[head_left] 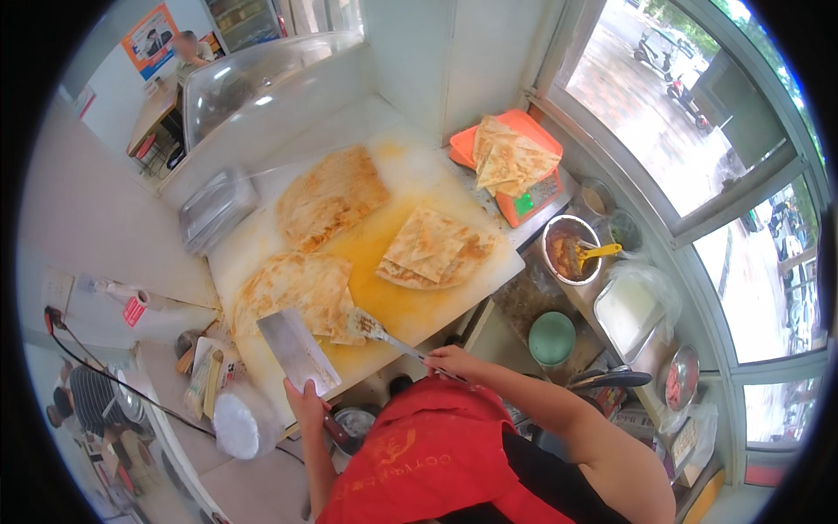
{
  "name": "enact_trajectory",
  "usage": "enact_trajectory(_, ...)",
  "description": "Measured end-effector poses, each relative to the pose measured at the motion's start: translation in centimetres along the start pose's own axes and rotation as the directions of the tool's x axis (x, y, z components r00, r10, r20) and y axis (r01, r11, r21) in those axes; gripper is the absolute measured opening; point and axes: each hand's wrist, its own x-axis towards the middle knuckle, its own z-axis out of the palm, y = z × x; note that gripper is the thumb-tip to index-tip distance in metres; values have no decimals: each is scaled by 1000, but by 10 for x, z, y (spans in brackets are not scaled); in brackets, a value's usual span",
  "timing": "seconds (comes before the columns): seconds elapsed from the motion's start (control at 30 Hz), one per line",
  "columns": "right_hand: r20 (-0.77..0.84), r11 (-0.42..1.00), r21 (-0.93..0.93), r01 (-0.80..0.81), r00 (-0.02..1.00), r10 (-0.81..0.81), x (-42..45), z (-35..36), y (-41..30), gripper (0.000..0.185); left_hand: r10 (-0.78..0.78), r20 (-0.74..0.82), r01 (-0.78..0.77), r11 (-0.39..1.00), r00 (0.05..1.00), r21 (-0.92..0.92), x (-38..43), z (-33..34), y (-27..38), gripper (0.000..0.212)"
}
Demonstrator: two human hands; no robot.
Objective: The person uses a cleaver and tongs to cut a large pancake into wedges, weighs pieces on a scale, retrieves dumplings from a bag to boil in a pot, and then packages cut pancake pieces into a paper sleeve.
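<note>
My left hand grips a cleaver where its broad steel blade meets the brown handle. The blade's far corner reaches over the near-left flatbread. In my right hand is the handle of a metal turner with a slotted head. That head touches, or lies just over, cut pieces at the flatbread's right edge. Two more browned flatbreads rest on the white cutting board: one farther back, and one at the right with cut pieces stacked on it.
An orange scale holds more flatbread. Right of the board are a sauce pot with a yellow-handled brush, a green bowl and a metal tray. Plastic containers stand left; plastic bags lie near-left.
</note>
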Motion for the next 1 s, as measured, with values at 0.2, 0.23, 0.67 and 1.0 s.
enact_trajectory(0.2,-41,986,164,10,999,-4,-9,6,-19,21,8,-27,-10,999,1000,-50,-18,-40,-32,38)
enact_trajectory(0.23,-40,987,163,10,999,-3,-16,3,-23,22,-9,-35,7,999,999,-52,-22,-44,-36,38)
enact_trajectory(0.67,-54,982,175,-72,995,82,24,33,-62,29,-65,-64,54,985,996,-161,-26,-86,-70,35)
enact_trajectory(1.0,-50,954,236,-185,978,202,36,62,-58,28,-129,-41,95,877,991,-472,8,-112,-114,30)
